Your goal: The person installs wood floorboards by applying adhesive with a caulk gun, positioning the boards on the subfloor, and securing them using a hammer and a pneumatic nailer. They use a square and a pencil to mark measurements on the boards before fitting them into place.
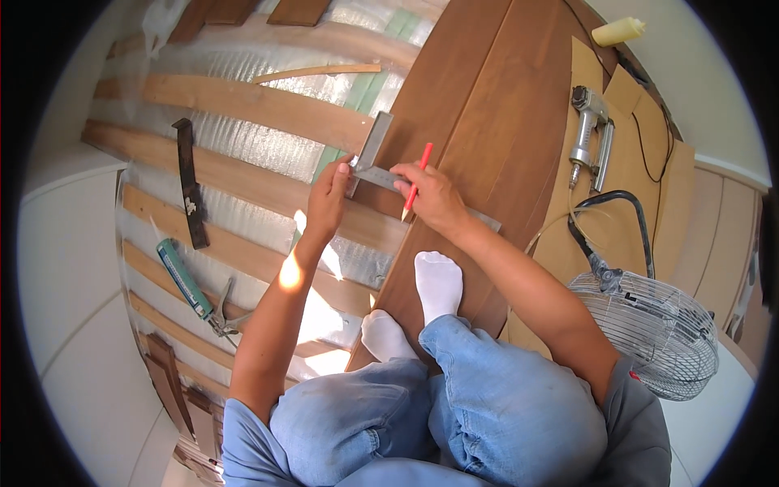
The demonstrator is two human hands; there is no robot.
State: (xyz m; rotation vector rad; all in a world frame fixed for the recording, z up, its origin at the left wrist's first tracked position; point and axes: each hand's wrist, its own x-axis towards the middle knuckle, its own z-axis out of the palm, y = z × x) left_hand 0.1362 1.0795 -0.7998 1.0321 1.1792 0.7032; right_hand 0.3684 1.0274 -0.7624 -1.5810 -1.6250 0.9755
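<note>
My left hand is closed on the grey stock of a metal try square, with the thumb pressed on top. Out to the right runs the square's blade, passing under my right hand. That hand is closed around a red pencil whose bare wooden tip points down, while its fingers touch the blade. Both hands are over the left edge of the brown floorboards. Just below them, my white-socked feet stand by the same edge.
Left of the boards, wooden joists cross silvery insulation; a dark pry bar and a caulking gun lie there. At right, a nail gun with hose rests on cardboard, near a wire-cage fan and a yellow bottle.
</note>
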